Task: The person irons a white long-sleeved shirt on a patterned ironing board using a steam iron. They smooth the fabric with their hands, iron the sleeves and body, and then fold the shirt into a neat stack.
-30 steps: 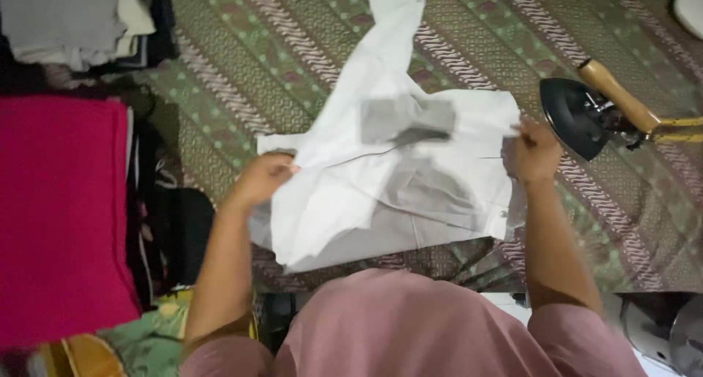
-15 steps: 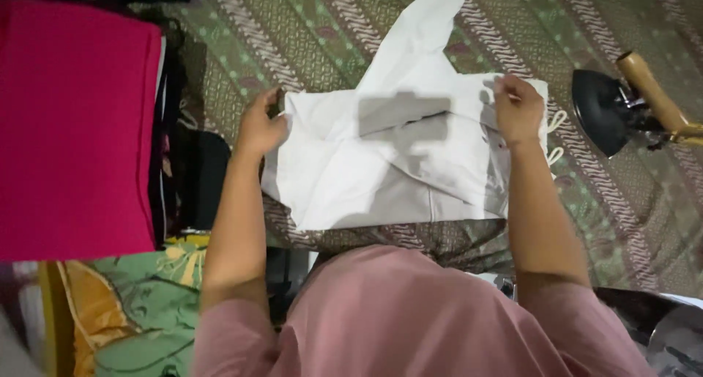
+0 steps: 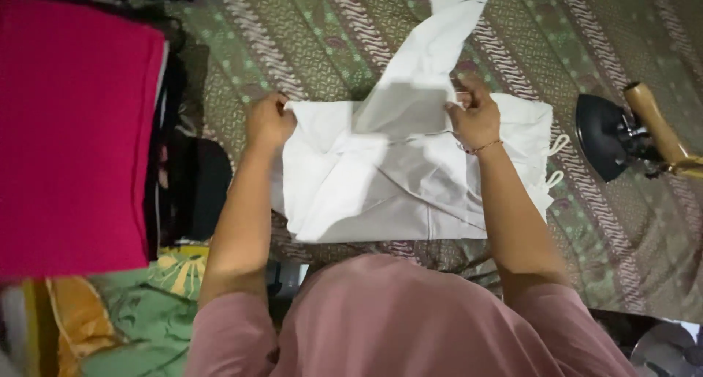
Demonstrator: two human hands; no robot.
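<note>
Underneath everything, a patterned cloth [image 3: 307, 47] in green and brown, woven-looking, with diagonal bands and small dots, spread flat across the whole scene; at the left, a broad pink fabric [image 3: 69, 128], matte and finely ribbed, folded square atop a dark stack; near left, a crumpled green and yellow printed cloth [image 3: 139, 311].

At centre, a white garment [image 3: 395, 187], thin and smooth, partly folded into a rough rectangle, one long sleeve running to the far side, two small cord loops at the right edge; soft creases across the near half.

At the right, well apart from the garment, an iron [image 3: 615, 135] with dark pointed soleplate tilted up and a pale wooden handle.

Left hand [image 3: 267, 121] closed, pinching the garment's far left corner; right hand [image 3: 472, 113] closed on the fabric at the sleeve's base, a thin bracelet at the wrist.

Risks, as a judgement: thin slack cloth likely to slip from a corner pinch, leaving the fold skewed; uneven pull between the two grips liable to press fresh creases in; the loose sleeve apt to bunch beneath a fold; the loops free to snag; a wide sweep to the right liable to brush the iron, heat unknown.
</note>
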